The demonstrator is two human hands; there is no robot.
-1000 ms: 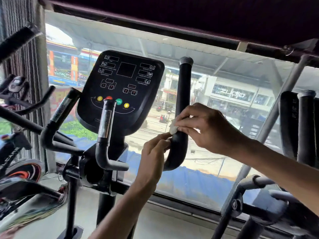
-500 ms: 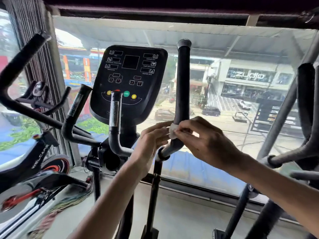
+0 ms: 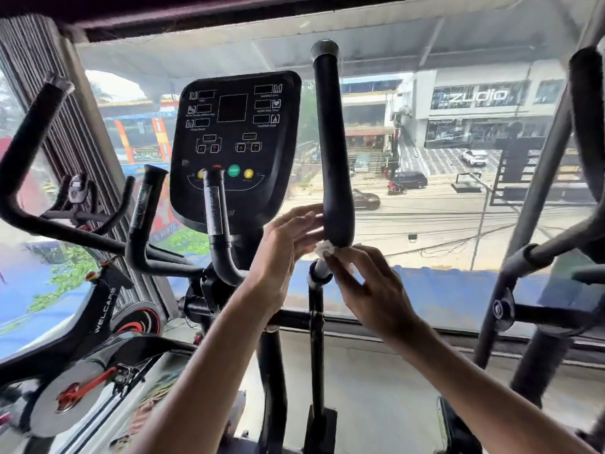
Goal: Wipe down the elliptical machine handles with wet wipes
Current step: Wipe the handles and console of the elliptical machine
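The tall black handle stands almost straight up. At its bottom end, the right hand pinches a small white wipe. The left hand is spread beside it.

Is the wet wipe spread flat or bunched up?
Bunched up: the wet wipe shows as a small crumpled white wad pinched by the right hand beneath the handle grip.

A: handle state?
B: black foam grip, upright, capped top, right of console.
A: wipe?
B: small white wad, crumpled, pressed against the grip's bottom end.
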